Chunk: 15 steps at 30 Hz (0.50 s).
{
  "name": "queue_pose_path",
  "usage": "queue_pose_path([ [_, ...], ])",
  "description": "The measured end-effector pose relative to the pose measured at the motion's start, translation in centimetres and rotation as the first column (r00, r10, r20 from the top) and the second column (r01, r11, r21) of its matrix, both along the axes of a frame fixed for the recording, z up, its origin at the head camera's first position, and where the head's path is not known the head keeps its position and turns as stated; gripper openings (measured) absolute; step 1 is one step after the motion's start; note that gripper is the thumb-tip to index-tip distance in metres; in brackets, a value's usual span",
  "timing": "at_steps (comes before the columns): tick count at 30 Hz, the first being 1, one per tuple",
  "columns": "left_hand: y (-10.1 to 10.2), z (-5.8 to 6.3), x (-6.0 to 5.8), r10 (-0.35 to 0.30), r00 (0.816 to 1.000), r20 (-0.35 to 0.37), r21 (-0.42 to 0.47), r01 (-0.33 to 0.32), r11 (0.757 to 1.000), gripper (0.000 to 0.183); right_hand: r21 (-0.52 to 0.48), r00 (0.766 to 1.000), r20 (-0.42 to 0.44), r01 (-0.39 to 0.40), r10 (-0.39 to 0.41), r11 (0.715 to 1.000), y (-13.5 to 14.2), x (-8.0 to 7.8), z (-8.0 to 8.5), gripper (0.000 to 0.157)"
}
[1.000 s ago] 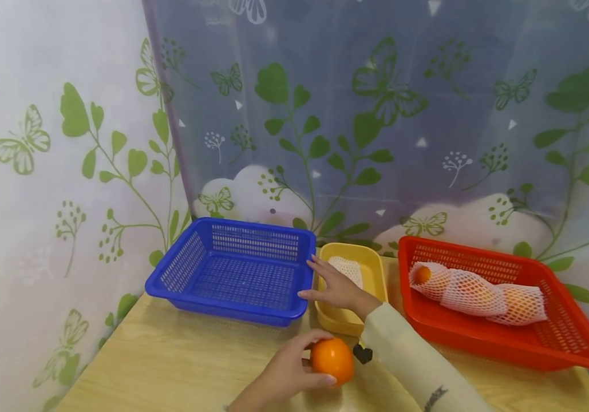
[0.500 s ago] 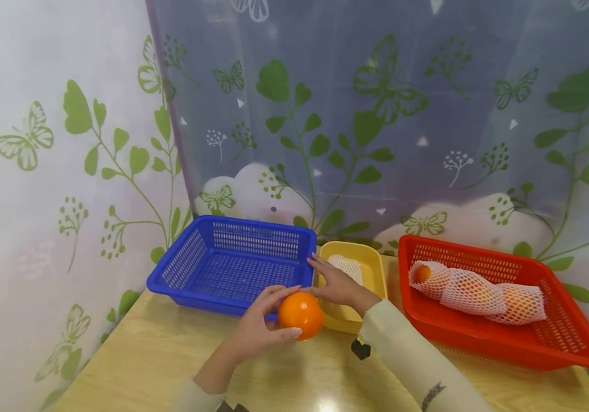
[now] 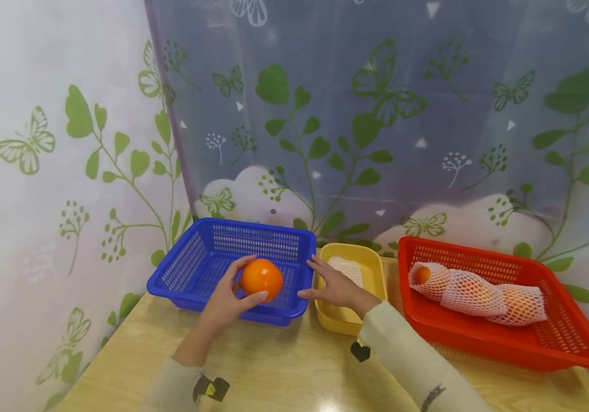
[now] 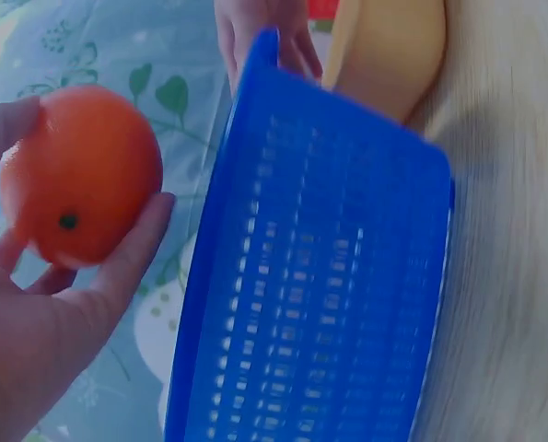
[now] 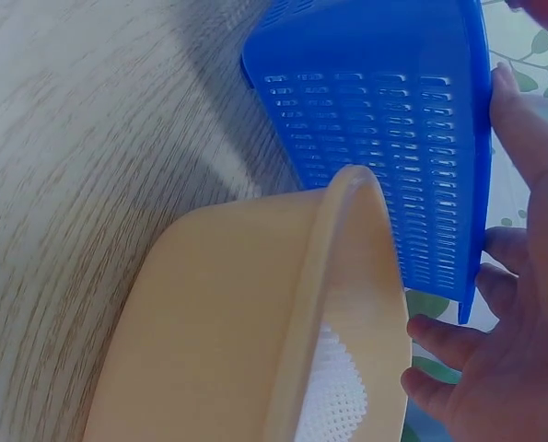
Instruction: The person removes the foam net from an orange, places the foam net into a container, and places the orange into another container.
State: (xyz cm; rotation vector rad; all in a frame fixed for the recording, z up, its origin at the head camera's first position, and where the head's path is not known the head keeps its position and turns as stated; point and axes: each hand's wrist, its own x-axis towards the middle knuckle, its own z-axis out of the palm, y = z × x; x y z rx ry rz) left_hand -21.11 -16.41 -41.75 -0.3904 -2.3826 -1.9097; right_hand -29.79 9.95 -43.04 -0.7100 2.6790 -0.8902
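My left hand (image 3: 225, 300) grips an orange (image 3: 262, 280) between thumb and fingers. In the head view the orange overlaps the front part of the blue basket (image 3: 186, 300); the left wrist view shows it above the basket's rim. A small dark green stem spot shows on the orange (image 4: 87, 175). My right hand (image 3: 339, 285) has its fingers spread at the basket's right rim, over the yellow tray (image 3: 339, 326). From the right wrist, the thumb and fingertips of that hand (image 5: 522, 341) lie right along the blue rim.
White foam netting (image 3: 347, 269) lies in the yellow tray. To the right, a red basket (image 3: 459, 340) holds fruit in white foam net sleeves (image 3: 474, 292). All three containers stand on a wooden table (image 3: 284, 366) in front of a patterned curtain (image 3: 294, 114).
My left hand has lifted the orange from near the table's front and carried it left and away from me, over the blue basket. My right hand has stayed at the rim.
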Motion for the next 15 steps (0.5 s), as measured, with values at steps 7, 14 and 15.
queue_pose_path([
  [7,-1.5,0.2,-1.1,0.098,0.993,-0.071,-0.153,-0.108,0.982,0.082,-0.011,1.000,0.003,0.003,-0.003,1.000,0.0,0.2,0.1,0.094],
  [14,-3.2,0.1,-2.2,0.207,0.966,-0.153,-0.340,-0.248,0.907,0.069,-0.012,1.000,0.020,0.007,-0.007,1.000,0.0,0.3,0.1,0.095],
  [15,-3.6,0.0,-2.4,0.224,0.961,-0.165,-0.365,-0.270,0.891,0.068,-0.013,1.000,0.022,0.008,-0.007,1.000,-0.1,0.3,0.1,0.095],
])
